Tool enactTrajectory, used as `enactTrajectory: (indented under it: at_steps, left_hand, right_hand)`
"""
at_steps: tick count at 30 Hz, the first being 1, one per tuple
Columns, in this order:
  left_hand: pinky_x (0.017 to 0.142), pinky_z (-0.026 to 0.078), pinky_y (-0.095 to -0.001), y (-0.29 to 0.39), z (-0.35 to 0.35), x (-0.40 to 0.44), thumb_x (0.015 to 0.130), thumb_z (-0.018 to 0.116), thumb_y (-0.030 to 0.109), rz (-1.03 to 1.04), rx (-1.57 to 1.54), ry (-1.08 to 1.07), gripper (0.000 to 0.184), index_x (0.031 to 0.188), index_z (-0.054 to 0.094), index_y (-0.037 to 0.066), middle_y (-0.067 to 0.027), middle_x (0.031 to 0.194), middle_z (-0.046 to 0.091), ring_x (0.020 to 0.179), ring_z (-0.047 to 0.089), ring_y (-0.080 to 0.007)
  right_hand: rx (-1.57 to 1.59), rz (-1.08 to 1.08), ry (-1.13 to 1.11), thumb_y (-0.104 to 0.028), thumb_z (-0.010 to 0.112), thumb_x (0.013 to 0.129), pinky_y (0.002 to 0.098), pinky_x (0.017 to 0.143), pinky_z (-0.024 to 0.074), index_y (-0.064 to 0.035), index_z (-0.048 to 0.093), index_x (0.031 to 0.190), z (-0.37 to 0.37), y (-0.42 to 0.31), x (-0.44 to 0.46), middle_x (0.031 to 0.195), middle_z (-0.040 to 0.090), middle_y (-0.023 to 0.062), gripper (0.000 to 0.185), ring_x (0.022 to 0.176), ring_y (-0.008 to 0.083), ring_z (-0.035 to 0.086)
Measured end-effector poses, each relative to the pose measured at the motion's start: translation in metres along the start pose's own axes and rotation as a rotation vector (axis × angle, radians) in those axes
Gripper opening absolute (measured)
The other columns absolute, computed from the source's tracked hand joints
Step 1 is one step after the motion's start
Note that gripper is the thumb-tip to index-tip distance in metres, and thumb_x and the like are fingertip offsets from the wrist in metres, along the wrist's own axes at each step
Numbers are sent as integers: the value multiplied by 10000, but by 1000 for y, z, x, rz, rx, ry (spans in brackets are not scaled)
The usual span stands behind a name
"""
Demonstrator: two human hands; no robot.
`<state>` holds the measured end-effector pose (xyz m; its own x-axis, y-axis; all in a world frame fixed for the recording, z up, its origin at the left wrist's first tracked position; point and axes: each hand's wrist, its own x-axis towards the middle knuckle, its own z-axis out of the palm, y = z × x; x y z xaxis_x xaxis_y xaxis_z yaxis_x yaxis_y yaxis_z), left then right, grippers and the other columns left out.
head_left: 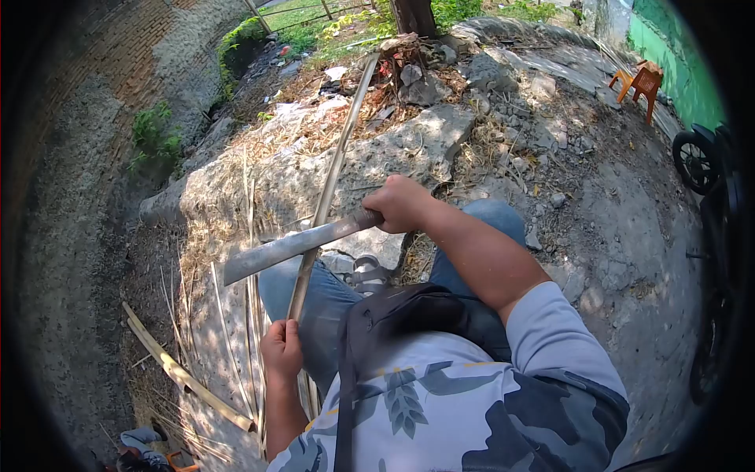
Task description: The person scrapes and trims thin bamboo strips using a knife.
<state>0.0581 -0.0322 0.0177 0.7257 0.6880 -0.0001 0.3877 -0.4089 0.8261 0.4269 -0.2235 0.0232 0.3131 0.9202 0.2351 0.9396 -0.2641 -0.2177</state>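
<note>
Ground (637, 236): grey, cracked and rubble-strewn; spread beneath me and my bent knees
Brick wall (94, 118): along the left side of my view; weathered
Motorbike (727, 197): black; at the far right edge, partly lost in shadow
Chair (649, 82): orange; upper right, well apart from me
Long bamboo strip (334, 169): slanting up from my left hand, past my left knee, towards the tree trunk (414, 17)
Bamboo piece (189, 380): yellowish; lying on the ground at lower left
Machete (287, 252): blade crossing over the strip, pointing left; whether they touch, I cannot tell
Right hand (399, 204): fist closed round the machete's handle
Left hand (281, 350): fingers curled, thumb along the strip's lower end, gripping it
</note>
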Motion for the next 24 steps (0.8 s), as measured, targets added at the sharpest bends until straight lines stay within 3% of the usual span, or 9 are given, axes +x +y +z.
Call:
enactTrajectory:
  at_steps: [6,21,24]
  left_hand:
    - [520,379,-234,-8,-9,-5,1071,615,241,-35,35,-41,286,903,664,15,37,656,562,576,484,-36]
    - [526,378,-254,-3,1,0,1065,618,222,-23,-54,-20,288,886,659,1,32,635,544,578,475,-48]
    - [530,381,-256,-3,0,-3,1067,612,226,-43,-30,-15,293,882,656,2,27,643,552,582,482,-50]
  right_hand:
    - [50,-48,9,-223,744,700,413,868,497,-199,691,846,2,1,1,766,707,34,157,783,276,708]
    - [56,113,4,-253,739,728,476,830,552,-180,705,919,-1,9,-2,847,735,76,207,863,315,732]
    - [50,86,13,-248,734,723,457,809,511,-171,671,852,1,8,-2,773,702,62,164,774,313,696]
